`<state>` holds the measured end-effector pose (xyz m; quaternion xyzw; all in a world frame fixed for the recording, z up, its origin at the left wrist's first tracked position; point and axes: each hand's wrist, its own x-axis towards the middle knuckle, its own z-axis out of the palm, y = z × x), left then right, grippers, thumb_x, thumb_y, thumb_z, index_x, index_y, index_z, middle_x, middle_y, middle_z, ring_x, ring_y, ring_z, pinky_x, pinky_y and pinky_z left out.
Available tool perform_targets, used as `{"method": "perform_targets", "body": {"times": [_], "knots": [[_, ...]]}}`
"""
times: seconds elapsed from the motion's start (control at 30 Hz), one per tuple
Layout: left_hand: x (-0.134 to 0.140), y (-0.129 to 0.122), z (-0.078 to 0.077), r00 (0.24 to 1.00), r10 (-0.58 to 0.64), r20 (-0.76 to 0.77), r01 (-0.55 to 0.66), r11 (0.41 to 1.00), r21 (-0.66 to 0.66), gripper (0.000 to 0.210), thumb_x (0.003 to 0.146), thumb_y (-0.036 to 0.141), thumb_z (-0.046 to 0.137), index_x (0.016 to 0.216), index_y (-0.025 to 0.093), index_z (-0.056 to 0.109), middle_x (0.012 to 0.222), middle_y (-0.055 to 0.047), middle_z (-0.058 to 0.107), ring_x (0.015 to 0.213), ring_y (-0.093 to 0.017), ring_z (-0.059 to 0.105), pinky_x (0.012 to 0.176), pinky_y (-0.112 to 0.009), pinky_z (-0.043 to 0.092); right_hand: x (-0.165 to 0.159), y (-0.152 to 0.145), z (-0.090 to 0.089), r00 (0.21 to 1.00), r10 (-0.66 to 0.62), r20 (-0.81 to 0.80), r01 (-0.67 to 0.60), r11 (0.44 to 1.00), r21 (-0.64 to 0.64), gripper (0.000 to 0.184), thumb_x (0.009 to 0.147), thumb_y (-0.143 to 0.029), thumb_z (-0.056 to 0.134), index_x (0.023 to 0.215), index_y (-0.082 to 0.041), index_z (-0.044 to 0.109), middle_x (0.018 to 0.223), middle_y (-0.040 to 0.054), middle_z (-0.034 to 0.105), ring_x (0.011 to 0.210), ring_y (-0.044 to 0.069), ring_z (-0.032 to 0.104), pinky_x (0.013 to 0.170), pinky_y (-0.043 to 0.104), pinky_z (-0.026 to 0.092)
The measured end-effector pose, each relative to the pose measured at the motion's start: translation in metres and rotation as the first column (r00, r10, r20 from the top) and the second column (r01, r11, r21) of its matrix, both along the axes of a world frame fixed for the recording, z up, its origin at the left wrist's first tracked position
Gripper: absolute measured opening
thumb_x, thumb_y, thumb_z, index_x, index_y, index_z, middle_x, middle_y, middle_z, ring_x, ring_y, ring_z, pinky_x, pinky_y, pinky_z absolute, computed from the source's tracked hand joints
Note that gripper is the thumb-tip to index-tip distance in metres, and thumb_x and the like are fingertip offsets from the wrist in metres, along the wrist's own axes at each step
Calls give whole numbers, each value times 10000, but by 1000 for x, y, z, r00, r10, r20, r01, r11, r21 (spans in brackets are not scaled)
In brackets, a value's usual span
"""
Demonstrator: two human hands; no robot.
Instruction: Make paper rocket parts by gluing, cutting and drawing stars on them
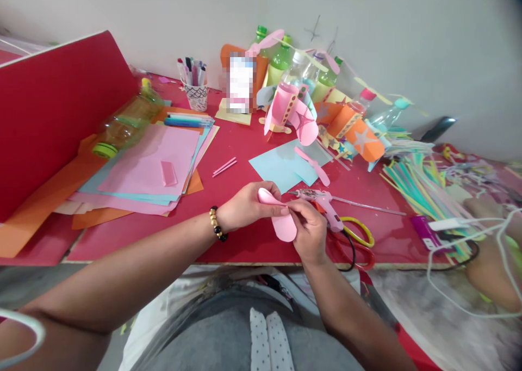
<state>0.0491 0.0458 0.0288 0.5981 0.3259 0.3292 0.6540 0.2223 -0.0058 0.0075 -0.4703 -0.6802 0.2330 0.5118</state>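
My left hand (pixel 243 206) and my right hand (pixel 309 230) meet over the front of the red table (pixel 253 153). Together they pinch a pink paper propeller shape (pixel 281 218): the left hand grips its upper rounded blade, the right hand holds the middle above the lower blade. A beaded bracelet (pixel 217 224) is on my left wrist. A pink glue gun (pixel 326 203) lies just right of my hands. Scissors with yellow and red handles (pixel 356 239) lie beside it.
A stack of pink, blue and orange paper sheets (pixel 142 169) lies at the left, with a plastic bottle (pixel 126 125) on its side. Decorated bottles (pixel 302 99) stand at the back, with a cup of markers (pixel 196 85). Coloured straws (pixel 420 189) and a light blue sheet (pixel 281 164) lie right.
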Motion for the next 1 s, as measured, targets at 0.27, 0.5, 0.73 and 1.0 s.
{"method": "perform_targets", "body": {"times": [0.27,0.5,0.73,1.0], "knots": [[1,0,-5,999,12,37,-9,996,-86,343,670,289,807,835,135,548,691,36,572,630,-87,546,574,-201,447,1,0,-1,1000,8,6,-8,999,-51,101,881,-192,575,841,-221,663,795,14,658,743,173,605,696,307,485],[0,3,-6,1000,19,-3,-19,1000,-14,308,670,294,805,824,128,596,734,12,620,674,-113,587,612,-224,474,2,0,-4,986,41,-160,-74,975,-210,113,869,-286,596,876,-217,685,782,15,652,703,173,600,634,288,478],[0,2,-6,1000,18,-3,-18,999,-43,369,676,365,808,883,118,629,795,-47,691,712,-163,650,641,-274,534,1,2,-8,952,-9,-305,-76,962,-264,186,870,-350,571,821,-212,685,743,19,625,703,184,564,657,308,451],[-1,3,-4,999,30,-31,-31,999,-14,369,644,380,828,817,107,652,738,-48,703,684,-161,651,617,-252,523,2,1,-5,977,-45,-207,-6,971,-239,181,851,-362,618,800,-207,696,710,6,635,673,163,558,626,280,445]]}}
